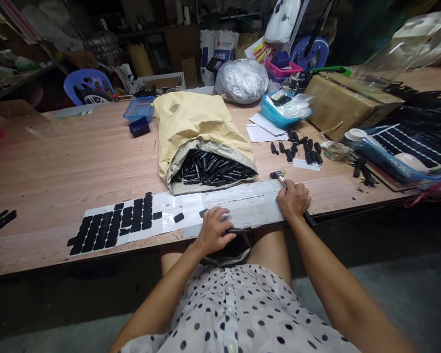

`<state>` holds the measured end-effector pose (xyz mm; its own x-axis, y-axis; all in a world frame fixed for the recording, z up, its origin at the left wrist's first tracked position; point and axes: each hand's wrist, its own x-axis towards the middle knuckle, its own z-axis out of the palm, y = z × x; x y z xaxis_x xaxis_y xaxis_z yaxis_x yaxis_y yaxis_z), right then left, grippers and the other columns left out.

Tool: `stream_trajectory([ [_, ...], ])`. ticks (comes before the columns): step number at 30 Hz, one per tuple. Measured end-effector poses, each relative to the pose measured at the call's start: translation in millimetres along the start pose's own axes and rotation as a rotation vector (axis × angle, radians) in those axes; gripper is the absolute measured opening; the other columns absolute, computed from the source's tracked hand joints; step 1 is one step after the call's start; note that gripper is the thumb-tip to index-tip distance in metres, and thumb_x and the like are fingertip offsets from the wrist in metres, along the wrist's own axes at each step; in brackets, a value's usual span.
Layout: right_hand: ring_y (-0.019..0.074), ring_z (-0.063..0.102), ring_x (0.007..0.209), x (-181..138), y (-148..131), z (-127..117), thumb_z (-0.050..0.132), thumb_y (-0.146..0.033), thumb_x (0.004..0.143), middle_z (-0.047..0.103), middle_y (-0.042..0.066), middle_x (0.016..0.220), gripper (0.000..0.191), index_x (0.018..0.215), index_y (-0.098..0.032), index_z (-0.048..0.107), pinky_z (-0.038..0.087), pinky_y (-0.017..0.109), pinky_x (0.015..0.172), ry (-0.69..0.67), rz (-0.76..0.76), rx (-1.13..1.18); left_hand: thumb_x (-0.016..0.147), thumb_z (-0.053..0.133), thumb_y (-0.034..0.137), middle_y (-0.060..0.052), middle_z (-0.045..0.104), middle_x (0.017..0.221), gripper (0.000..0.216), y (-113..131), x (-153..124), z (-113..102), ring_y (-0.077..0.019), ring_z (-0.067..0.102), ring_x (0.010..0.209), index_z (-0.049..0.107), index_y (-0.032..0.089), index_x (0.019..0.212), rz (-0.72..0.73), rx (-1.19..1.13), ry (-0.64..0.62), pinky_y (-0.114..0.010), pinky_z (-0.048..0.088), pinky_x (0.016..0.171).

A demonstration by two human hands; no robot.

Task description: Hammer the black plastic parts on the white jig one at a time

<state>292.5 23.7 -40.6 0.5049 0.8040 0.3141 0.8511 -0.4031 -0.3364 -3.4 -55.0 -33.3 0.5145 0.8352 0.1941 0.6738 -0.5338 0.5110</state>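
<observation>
A right hand (pixel 294 200) grips a hammer (pixel 278 174), hiding its mid-handle, at the surface's (pixel 110 142) near edge. There a blurred left hand (pixel 215 230) pinches a black tube (pixel 235 230). Behind, a sack (pixel 202 115) gapes, black pieces (pixel 213 168) inside, its depths hidden.

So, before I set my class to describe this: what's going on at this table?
A person sits at the table. Their left hand has its fingers around a slim black piece near the table edge. Their right hand grips what looks like a small hammer. Ahead, an open sack lies on its side, more black pieces showing in its mouth. Flat black patches lie to the left.
</observation>
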Motion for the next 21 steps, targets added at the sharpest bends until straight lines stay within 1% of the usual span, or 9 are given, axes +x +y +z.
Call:
stream_trajectory([
  [3,0.03,0.051,0.098,-1,-1,-1,0.052,-0.022,0.091,0.06,0.016,0.105,0.038,0.122,-0.02,0.073,0.034,0.037,0.074,-0.01,-0.001,-0.015,0.083,0.079,0.034,-0.008,0.057,0.152,0.017,10,-29,16,-0.0377,0.045,0.14,0.08,0.029,0.1,0.042,0.057,-0.021,-0.058,0.038,0.115],
  [5,0.0302,0.052,0.098,-1,0,0,0.052,-0.022,0.091,0.06,0.016,0.104,0.037,0.121,-0.02,0.073,0.033,0.036,0.074,0.008,-0.014,-0.018,0.083,0.08,0.032,-0.008,0.052,0.158,0.019,14,-39,25,-0.0384,0.044,0.142,0.08,0.029,0.101,0.03,0.088,-0.022,-0.059,0.038,0.115],
  [7,0.0308,0.051,0.097,-1,2,2,0.052,-0.022,0.091,0.06,0.016,0.103,0.036,0.119,-0.019,0.073,0.032,0.037,0.073,0.027,-0.027,-0.02,0.08,0.082,0.032,-0.009,0.05,0.16,0.024,17,-40,28,-0.039,0.044,0.142,0.079,0.029,0.103,0.007,0.085,-0.013,-0.06,0.039,0.115],
  [9,0.0312,0.051,0.097,-1,3,4,0.051,-0.023,0.091,0.061,0.017,0.103,0.036,0.119,-0.018,0.073,0.031,0.037,0.072,0.03,-0.034,-0.023,0.079,0.083,0.033,-0.009,0.054,0.156,0.026,15,-34,24,-0.0387,0.046,0.14,0.079,0.029,0.105,-0.02,0.058,0.013,-0.06,0.04,0.113],
  [12,0.0313,0.051,0.098,-1,4,7,0.051,-0.023,0.091,0.061,0.017,0.103,0.036,0.119,-0.018,0.072,0.03,0.036,0.071,0.029,-0.043,-0.022,0.084,0.076,0.032,-0.009,0.068,0.136,0.018,-1,-13,2,-0.034,0.055,0.129,0.079,0.028,0.102,-0.102,0.028,0.088,-0.055,0.044,0.109],
  [15,0.0314,0.051,0.098,-2,2,8,0.052,-0.022,0.09,0.06,0.017,0.104,0.036,0.12,-0.018,0.071,0.03,0.037,0.072,0.032,-0.046,-0.02,0.09,0.067,0.027,-0.007,0.074,0.115,0.015,-32,16,-31,-0.0292,0.061,0.114,0.077,0.027,0.102,-0.284,0.041,0.185,-0.049,0.048,0.104],
  [18,0.0315,0.052,0.099,-2,-1,7,0.051,-0.022,0.091,0.061,0.017,0.106,0.036,0.121,-0.019,0.071,0.031,0.037,0.073,0.022,-0.038,-0.03,0.093,0.061,0.022,-0.008,0.072,0.115,0.021,-68,46,-60,-0.0298,0.06,0.11,0.075,0.026,0.108,-0.463,0.114,0.276,-0.047,0.048,0.1],
  [19,0.0316,0.052,0.1,-2,-2,6,0.051,-0.022,0.091,0.061,0.017,0.106,0.036,0.121,-0.019,0.071,0.031,0.037,0.073,0.018,-0.035,-0.034,0.093,0.06,0.02,-0.009,0.071,0.118,0.023,-78,54,-67,-0.0305,0.059,0.112,0.075,0.026,0.109,-0.5,0.147,0.289,-0.047,0.047,0.101],
  [21,0.0319,0.053,0.101,-2,-4,5,0.05,-0.022,0.092,0.061,0.017,0.107,0.037,0.121,-0.019,0.072,0.032,0.037,0.074,0.009,-0.029,-0.042,0.092,0.059,0.018,-0.009,0.07,0.122,0.025,-92,65,-76,-0.0319,0.057,0.116,0.074,0.026,0.111,-0.542,0.206,0.266,-0.047,0.046,0.102],
])
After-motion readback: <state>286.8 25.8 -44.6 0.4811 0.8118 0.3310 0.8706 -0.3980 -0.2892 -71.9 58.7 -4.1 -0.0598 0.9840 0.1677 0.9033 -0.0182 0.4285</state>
